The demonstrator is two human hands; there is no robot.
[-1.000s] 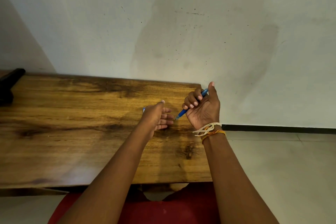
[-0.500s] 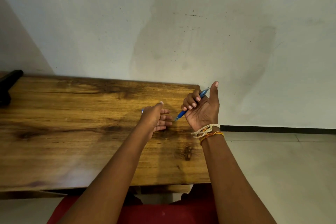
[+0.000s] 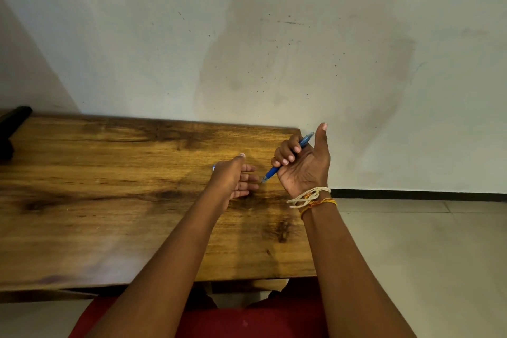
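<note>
My right hand [image 3: 301, 170] is raised palm towards me over the table's right end, with thread bands round its wrist. Its fingers curl round a blue pen [image 3: 271, 172], and the thumb stands straight up, apart from the pen. The pen's tip points down-left at my left hand [image 3: 233, 178]. That hand hovers just left of the tip with its fingers loosely curled. A small blue piece [image 3: 214, 167], perhaps a pen cap, pokes out on its far side; most of it is hidden.
The wooden table [image 3: 109, 200] stands against a pale wall and ends just right of my hands. A dark object [image 3: 11, 129] lies at its far left edge. Tiled floor [image 3: 411, 255] is on the right.
My right thumb has lifted off the pen's top end and now stands straight. Both hands otherwise stay in the same place.
</note>
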